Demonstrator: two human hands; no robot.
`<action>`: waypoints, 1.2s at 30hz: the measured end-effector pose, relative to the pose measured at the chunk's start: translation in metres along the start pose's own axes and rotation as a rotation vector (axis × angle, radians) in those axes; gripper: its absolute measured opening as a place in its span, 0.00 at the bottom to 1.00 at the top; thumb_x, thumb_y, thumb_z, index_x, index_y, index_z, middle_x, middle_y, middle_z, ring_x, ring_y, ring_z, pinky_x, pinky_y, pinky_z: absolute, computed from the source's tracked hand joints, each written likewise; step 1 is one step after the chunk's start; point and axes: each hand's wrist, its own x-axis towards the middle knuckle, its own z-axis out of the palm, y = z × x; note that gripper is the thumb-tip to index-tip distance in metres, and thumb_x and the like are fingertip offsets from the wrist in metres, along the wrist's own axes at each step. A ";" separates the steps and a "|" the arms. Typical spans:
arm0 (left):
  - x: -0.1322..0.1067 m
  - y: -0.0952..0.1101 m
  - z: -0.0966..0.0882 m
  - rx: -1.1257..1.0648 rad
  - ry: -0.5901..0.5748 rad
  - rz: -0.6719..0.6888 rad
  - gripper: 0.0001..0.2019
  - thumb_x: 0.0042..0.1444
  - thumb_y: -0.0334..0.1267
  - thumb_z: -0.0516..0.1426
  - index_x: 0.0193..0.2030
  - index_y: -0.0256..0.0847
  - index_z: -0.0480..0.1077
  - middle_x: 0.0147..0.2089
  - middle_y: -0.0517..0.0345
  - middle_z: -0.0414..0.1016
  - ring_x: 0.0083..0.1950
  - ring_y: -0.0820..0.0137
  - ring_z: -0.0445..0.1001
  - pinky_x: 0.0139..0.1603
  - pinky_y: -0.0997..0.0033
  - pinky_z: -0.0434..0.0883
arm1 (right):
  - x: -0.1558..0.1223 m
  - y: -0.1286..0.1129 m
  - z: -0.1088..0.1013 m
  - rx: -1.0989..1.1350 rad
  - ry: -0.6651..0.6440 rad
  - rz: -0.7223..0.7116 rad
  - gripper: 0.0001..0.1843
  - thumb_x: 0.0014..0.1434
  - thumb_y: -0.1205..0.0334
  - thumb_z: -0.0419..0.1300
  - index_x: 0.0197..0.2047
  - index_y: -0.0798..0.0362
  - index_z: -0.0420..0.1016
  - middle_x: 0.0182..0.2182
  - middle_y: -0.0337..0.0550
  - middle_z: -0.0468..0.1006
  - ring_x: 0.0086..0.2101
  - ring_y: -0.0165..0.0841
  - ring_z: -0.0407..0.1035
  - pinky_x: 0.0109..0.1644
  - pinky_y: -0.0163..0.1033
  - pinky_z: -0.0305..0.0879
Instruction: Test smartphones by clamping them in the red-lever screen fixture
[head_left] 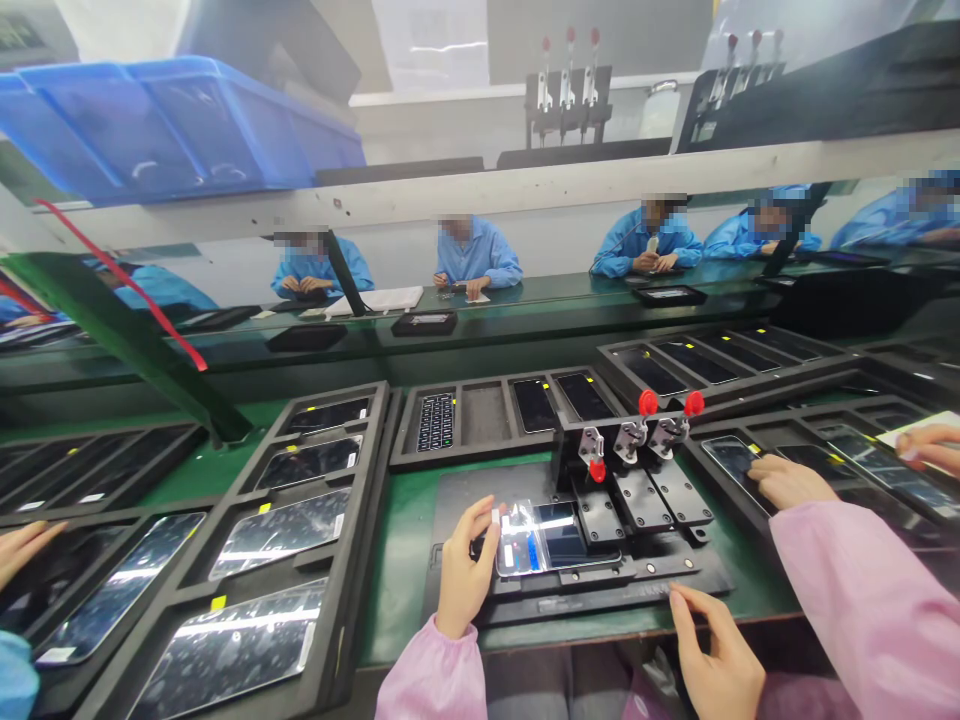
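My left hand [465, 565] pinches the left edge of a smartphone [559, 540] lying in a black metal fixture [637, 585]. A glossy film with blue and white tabs covers part of the phone's screen. My right hand [712, 650] rests its fingertips on the fixture's front edge, holding nothing. Toggle clamps with red knobs [634, 435] stand behind the phone. A co-worker's pink-sleeved hand [787, 482] touches a phone in a foam tray [810, 470] to my right.
Black foam trays [300, 510] of phones lie on the green bench [397, 590] on both sides. A blue-sleeved hand [22, 550] reaches in at left. A blue plastic crate [165, 125] sits on the shelf above. Several people in blue work across the bench.
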 end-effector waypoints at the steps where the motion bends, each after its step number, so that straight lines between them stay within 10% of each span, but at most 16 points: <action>1: 0.000 0.000 0.000 0.002 0.004 0.002 0.16 0.57 0.40 0.52 0.52 0.42 0.63 0.47 0.52 0.77 0.52 0.65 0.72 0.56 0.63 0.64 | 0.000 0.000 0.000 -0.003 0.003 -0.005 0.14 0.57 0.53 0.57 0.35 0.55 0.74 0.32 0.45 0.76 0.32 0.35 0.71 0.39 0.37 0.64; 36: 0.000 0.004 -0.001 -0.019 0.013 -0.023 0.16 0.57 0.42 0.52 0.51 0.42 0.64 0.47 0.51 0.77 0.53 0.63 0.71 0.57 0.59 0.63 | 0.006 -0.012 0.000 -0.007 0.054 -0.117 0.08 0.56 0.59 0.58 0.35 0.55 0.73 0.31 0.44 0.76 0.32 0.34 0.71 0.41 0.39 0.65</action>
